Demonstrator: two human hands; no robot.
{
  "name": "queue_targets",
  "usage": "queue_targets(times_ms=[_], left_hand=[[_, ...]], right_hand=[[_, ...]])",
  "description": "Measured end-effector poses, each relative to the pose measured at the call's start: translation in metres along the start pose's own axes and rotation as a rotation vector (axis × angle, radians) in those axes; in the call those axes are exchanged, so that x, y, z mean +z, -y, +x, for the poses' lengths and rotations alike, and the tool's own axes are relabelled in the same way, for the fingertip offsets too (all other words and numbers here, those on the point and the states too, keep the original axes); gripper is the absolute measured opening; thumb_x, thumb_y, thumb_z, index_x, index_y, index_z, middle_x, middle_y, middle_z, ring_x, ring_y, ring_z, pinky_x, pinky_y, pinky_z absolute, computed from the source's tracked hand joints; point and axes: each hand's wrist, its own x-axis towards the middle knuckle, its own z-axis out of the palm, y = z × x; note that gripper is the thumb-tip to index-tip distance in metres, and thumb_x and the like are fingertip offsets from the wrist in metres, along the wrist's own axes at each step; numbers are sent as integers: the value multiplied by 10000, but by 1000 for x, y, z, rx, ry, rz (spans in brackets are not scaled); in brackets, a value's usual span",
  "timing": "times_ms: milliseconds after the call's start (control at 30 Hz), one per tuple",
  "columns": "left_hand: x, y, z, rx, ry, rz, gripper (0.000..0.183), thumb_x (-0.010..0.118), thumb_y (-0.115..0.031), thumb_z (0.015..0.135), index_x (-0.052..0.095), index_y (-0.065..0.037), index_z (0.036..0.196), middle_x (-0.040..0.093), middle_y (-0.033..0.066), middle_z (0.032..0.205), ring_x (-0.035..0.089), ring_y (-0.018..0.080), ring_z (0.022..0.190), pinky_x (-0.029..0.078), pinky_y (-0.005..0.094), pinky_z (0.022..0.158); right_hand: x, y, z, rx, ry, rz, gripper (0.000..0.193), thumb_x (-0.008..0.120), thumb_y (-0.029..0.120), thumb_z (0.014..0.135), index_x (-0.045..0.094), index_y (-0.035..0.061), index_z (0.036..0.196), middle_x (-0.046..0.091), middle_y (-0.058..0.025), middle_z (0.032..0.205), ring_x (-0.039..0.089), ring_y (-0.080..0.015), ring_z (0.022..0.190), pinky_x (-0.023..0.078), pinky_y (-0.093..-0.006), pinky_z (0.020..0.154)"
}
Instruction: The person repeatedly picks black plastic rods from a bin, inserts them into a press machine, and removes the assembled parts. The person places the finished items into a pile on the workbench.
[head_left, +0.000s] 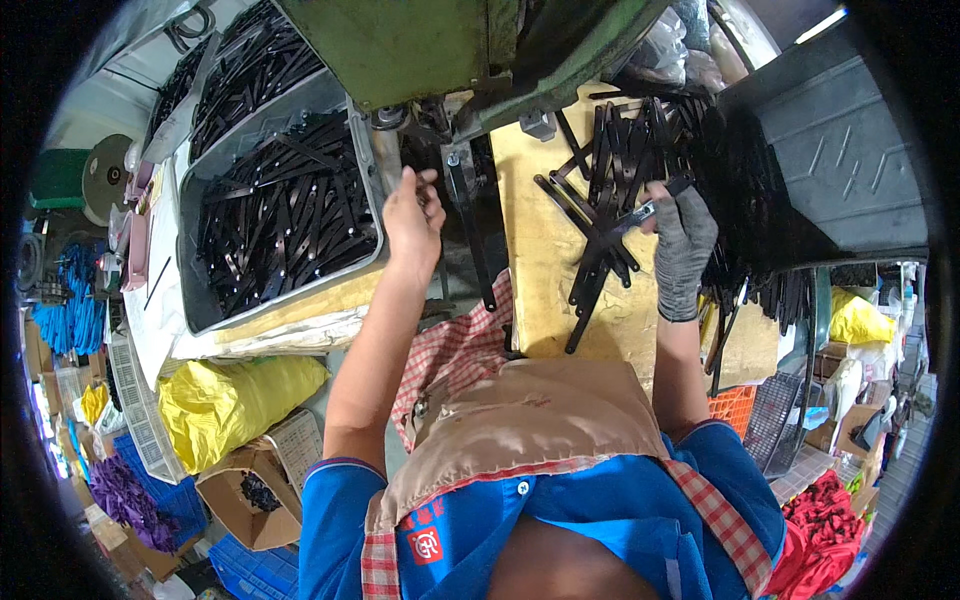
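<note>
One grey plastic bin [200,300] of flat black metal strips sits just left of the bare left hand [412,215], fingers loosely curled, holding nothing visible. The gloved right hand [683,245] grips one strip [630,215] above a loose pile [610,190].

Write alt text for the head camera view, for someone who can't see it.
A person's bare left hand holds a black metal strip at a green press machine, while the gloved right hand picks from a pile of strips on a yellow board. A grey bin of strips sits left.
</note>
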Motion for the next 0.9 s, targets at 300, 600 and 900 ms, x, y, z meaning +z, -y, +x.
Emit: queue_targets(times_ms=[300,600,900], left_hand=[[-14,35,-66,-208,59,244,397,475,-441,971,526,-68,845,448,9,603,369,87,472,251,238,432],[-25,49,-77,-175,228,318,442,457,-472,976,521,-95,755,424,-23,533,296,60,419,210,232,408],[-23,46,-93,-127,254,442,432,488,-420,979,546,-91,704,419,-62,529,327,32,449,247,215,431]], right_hand=[[84,-3,-7,430,-106,859,93,649,120,890,623,42,934,643,-62,851,692,-246,741,597,-337,636],[92,-35,-10,509,90,1024,137,570,209,945,616,86,908,621,-32,745,584,-139,565,517,-283,513],[155,-1,7,259,758,251,358,532,374,953,556,67,770,523,20,593,486,-61,498,388,-219,464]])
